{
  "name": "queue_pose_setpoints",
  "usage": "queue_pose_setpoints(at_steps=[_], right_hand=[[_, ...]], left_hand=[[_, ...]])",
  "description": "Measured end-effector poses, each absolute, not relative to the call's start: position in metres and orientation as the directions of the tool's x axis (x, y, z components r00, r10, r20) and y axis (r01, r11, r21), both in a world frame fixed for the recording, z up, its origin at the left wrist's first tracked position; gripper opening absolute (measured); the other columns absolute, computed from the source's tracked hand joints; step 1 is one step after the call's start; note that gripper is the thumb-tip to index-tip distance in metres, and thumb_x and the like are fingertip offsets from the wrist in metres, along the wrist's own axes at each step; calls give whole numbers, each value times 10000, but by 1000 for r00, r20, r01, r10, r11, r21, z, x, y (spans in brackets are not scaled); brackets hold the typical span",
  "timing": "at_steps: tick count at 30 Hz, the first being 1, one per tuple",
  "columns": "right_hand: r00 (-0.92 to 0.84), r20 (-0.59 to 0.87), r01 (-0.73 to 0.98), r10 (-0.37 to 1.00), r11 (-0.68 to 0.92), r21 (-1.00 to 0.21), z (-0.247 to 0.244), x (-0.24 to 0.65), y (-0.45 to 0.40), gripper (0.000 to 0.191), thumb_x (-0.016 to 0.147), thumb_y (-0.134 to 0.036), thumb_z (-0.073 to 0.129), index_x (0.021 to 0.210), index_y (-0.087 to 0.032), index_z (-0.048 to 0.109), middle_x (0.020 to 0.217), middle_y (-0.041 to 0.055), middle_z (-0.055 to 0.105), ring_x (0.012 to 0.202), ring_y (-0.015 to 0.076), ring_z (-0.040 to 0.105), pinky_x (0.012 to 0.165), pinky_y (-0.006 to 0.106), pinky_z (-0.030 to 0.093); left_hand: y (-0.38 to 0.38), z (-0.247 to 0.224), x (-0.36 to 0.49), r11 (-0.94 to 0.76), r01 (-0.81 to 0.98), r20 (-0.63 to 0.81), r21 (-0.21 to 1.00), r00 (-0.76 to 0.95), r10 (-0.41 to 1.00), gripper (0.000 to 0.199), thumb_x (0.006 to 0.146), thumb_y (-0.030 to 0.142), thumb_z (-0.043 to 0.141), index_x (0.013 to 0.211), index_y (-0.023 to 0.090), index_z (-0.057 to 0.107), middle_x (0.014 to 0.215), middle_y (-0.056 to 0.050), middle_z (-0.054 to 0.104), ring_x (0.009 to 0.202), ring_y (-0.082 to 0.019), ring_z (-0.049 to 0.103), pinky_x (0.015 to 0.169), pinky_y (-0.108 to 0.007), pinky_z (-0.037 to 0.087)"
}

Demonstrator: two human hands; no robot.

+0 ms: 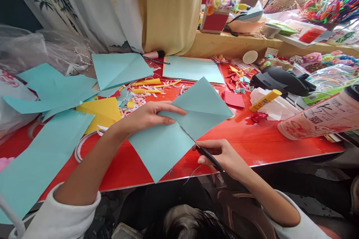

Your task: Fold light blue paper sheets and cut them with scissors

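The pale turquoise square paper sheet (202, 110) looks matt and smooth, broken by a faint crease; the slim black-handled cutting tool (210, 157) pairs a thin metal blade with a dark handle of low sheen. Beneath, the bright red flat-topped desk (246, 140) is glossy, throwing back pale highlights. The folded yellow paper piece (103, 114) is matt too. Crumpled clear plastic bagging (53, 48) shines in wrinkles, while the white and tan cloth curtain (168, 11) hangs soft and dull. The multicoloured bundle of thin stems (331, 5) looks fuzzy.
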State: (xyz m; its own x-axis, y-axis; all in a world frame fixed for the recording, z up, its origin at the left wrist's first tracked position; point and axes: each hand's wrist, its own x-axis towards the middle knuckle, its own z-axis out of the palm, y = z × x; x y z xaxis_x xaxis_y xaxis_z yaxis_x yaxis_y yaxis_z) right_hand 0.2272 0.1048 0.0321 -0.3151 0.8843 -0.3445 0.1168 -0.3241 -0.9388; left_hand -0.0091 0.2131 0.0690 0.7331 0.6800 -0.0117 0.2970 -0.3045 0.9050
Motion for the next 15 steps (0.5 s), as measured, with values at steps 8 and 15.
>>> queue_pose_setpoints(at_steps=[8,15], right_hand=[[-325,-374,129,869,-351,-928,33,226,106,285,639,-363,781,737,-136,639,515,-66,402,467,53,307,452,219,232],[-315,-360,140,878,-332,-933,37,220,107,355,624,-380,778,586,-164,498,464,-80,325,448,53,272,442,234,178]], left_hand=[[213,68,-7,-315,295,-12,902,747,664,294,841,330,599,1129,349,656,1217,23,598,1063,-172,560,804,-240,485],[212,67,-5,-312,280,-12,908,762,648,320,835,331,591,1148,309,654,1267,-11,580,1118,-212,539,882,-312,472]])
